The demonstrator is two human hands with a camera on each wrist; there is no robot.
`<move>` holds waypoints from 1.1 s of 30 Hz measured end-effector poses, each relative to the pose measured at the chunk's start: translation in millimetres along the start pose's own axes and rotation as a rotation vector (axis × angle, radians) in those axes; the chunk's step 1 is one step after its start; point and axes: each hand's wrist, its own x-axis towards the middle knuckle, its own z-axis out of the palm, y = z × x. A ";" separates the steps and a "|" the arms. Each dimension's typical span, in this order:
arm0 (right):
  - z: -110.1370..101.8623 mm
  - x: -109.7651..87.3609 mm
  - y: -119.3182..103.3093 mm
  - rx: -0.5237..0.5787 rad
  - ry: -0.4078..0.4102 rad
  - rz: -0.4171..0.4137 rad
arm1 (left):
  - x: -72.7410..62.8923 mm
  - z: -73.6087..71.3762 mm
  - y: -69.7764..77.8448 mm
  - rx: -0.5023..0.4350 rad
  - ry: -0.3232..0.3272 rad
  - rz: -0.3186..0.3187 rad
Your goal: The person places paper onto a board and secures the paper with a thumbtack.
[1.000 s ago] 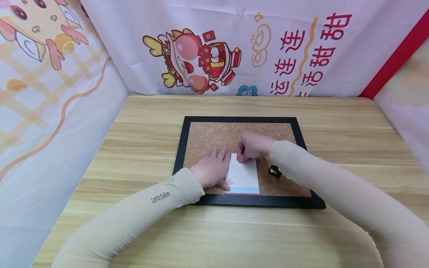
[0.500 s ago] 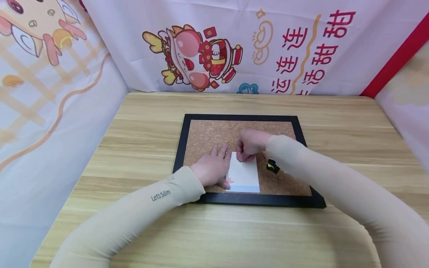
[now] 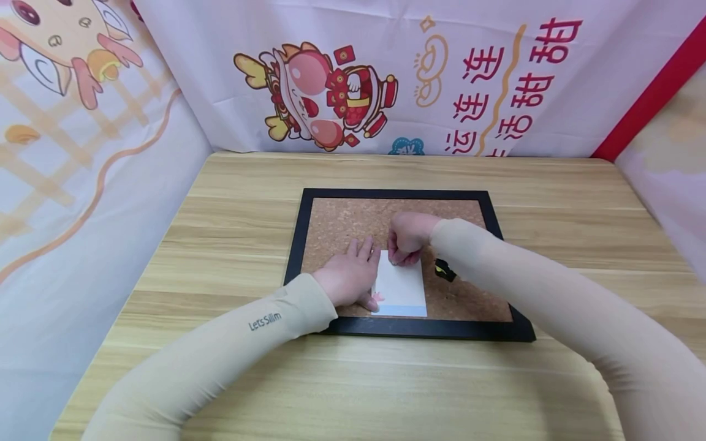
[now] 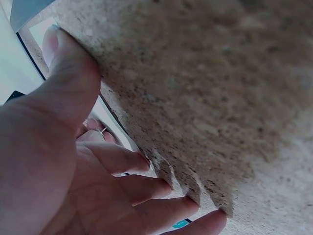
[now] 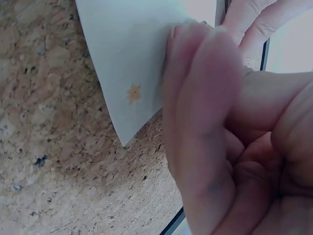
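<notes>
A white sheet of notepaper [image 3: 401, 288] with a blue strip and a small pink print lies on a black-framed cork board [image 3: 353, 214]. My left hand [image 3: 349, 274] rests on the board with fingers spread, its thumb on the sheet's lower left edge. At the sheet's top, my right hand [image 3: 410, 237] has its fingers curled and pinches a small metal thumbtack [image 4: 102, 130], best seen in the left wrist view. From the right wrist camera, the fingertips hide the tack; a corner of the notepaper [image 5: 117, 73] with an orange star print lifts slightly off the cork.
A small black item with a yellow mark [image 3: 444, 270] sits on the cork just right of the sheet, partly under the right forearm. The wooden table [image 3: 353, 392] extends around the board. Printed cloth [image 3: 430, 73] hangs behind and at both sides.
My right hand has shifted very slightly left at the top of the notepaper, still pinching. The left hand has stayed in place on the board.
</notes>
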 end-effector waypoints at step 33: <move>-7.6 4.6 5.3 0.060 -0.065 0.021 | 1.8 -0.7 -0.3 -0.017 -0.018 -0.002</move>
